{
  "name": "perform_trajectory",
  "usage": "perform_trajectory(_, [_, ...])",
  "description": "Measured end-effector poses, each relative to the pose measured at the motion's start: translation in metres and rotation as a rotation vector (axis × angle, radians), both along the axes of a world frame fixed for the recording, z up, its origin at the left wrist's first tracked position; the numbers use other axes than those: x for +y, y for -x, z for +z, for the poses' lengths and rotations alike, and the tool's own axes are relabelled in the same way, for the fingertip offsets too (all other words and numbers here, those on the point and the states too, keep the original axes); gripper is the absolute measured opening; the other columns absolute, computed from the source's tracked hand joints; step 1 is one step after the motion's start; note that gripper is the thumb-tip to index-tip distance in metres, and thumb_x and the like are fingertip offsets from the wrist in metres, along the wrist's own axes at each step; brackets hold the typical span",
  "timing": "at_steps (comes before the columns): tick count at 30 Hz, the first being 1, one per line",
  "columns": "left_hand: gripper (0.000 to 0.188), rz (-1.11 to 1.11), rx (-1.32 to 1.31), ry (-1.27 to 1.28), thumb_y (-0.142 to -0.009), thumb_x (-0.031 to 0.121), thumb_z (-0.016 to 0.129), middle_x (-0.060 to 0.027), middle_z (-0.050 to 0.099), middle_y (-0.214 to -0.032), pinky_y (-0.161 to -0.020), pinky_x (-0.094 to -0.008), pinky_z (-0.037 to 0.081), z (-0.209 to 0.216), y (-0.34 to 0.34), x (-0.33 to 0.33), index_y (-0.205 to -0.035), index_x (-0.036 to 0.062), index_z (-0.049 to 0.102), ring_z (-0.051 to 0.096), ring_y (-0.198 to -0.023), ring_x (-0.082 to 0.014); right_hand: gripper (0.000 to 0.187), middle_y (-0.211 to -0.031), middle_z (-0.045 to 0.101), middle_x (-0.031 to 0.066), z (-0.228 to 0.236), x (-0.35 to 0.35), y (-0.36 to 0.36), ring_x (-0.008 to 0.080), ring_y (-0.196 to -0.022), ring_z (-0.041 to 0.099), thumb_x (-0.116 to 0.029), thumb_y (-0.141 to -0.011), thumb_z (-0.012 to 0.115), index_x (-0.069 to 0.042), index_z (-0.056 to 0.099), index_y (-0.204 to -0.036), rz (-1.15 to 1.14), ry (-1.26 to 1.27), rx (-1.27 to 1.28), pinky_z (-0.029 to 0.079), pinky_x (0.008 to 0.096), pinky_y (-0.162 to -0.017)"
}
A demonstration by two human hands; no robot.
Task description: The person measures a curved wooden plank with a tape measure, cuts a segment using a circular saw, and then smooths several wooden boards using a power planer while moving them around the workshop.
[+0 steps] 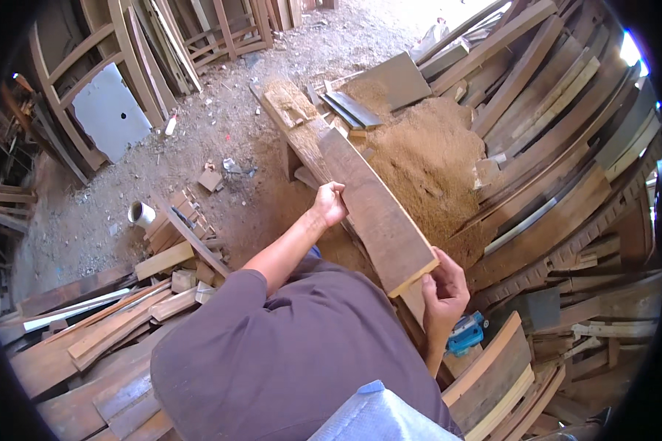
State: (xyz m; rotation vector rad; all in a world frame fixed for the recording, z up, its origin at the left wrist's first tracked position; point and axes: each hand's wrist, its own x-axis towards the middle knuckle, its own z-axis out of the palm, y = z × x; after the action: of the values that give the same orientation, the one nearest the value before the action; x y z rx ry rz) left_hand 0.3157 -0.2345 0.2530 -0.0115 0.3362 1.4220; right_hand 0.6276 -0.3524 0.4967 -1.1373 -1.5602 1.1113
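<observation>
A wide brown wooden board (375,204) with a pale sawn edge lies at a slant before me, over a narrower wooden beam (282,110). My left hand (331,204) is closed on the board's left edge, about midway along it. At the near right corner my right hand (444,288) grips the end of the same board, thumb and fingers bent around the edge. Beside my right wrist sits a blue power tool (466,334), partly hidden by the forearm. Wood shavings cover the far end of the beam.
A heap of sawdust (430,165) lies right of the board. Stacked planks (544,140) fill the right side; more scrap wood (125,331) is piled at lower left. A white cup-like container (141,214) stands on the left. Door frames (81,55) lean at the back.
</observation>
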Motion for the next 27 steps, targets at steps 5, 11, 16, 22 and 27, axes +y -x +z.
perform_trajectory(5, [0.069, 0.1, 0.199, 0.123, -0.097, 0.074, 0.051, -0.0082, 0.068, -0.113, -0.091, -0.0465, 0.057, 0.01, 0.018, 0.031, -0.13, 0.0145, 0.062, 0.067, -0.103, -0.0261, 0.049, -0.128, 0.071, 0.0222, -0.009, -0.018, 0.02, 0.0256, -0.109, 0.075, 0.005, -0.086, 0.071, 0.002, 0.063, -0.134, 0.187, -0.077, 0.022, 0.056, 0.0343, -0.097])
perform_trajectory(11, [0.075, 0.061, -0.031, 0.137, -0.087, 0.089, 0.05, -0.0013, 0.06, -0.086, -0.054, -0.0376, 0.053, -0.046, 0.049, 0.065, -0.106, 0.0184, 0.064, 0.062, -0.069, -0.0209, 0.055, -0.125, 0.073, 0.0195, -0.001, -0.034, 0.051, 0.027, -0.109, 0.074, 0.002, -0.085, 0.078, 0.002, 0.062, -0.137, 0.299, -0.044, -0.006, 0.056, 0.0366, -0.096])
perform_trajectory(16, [0.07, 0.154, 0.462, 0.16, -0.103, 0.075, 0.037, -0.0056, 0.068, -0.099, -0.072, -0.042, 0.061, 0.004, 0.035, 0.043, -0.135, 0.0171, 0.06, 0.068, -0.087, -0.0223, 0.049, -0.118, 0.076, 0.0155, -0.026, -0.034, 0.044, 0.0222, -0.105, 0.075, 0.005, -0.088, 0.074, 0.002, 0.064, -0.135, 0.329, 0.148, 0.077, 0.056, 0.0335, -0.095])
perform_trajectory(22, [0.073, 0.046, 0.392, 0.064, -0.105, 0.071, 0.039, -0.0123, 0.07, -0.113, -0.087, -0.0481, 0.062, -0.014, 0.051, 0.029, -0.139, 0.0089, 0.056, 0.071, -0.099, -0.0276, 0.056, -0.127, 0.071, 0.0185, -0.022, -0.049, 0.037, 0.0242, -0.115, 0.07, -0.005, -0.092, 0.075, 0.003, 0.055, -0.144, 0.314, 0.213, 0.172, 0.054, 0.0359, -0.099])
perform_trajectory(27, [0.078, 0.198, 0.453, 0.157, -0.105, 0.067, 0.045, -0.0127, 0.056, -0.15, -0.114, -0.0501, 0.047, 0.001, 0.017, 0.027, -0.155, 0.0069, 0.043, 0.057, -0.134, -0.0288, 0.08, -0.128, 0.066, 0.0134, -0.063, -0.039, 0.03, 0.0242, -0.119, 0.064, -0.032, -0.084, 0.09, 0.0, 0.053, -0.147, 0.133, 0.133, 0.275, 0.048, 0.0378, -0.107])
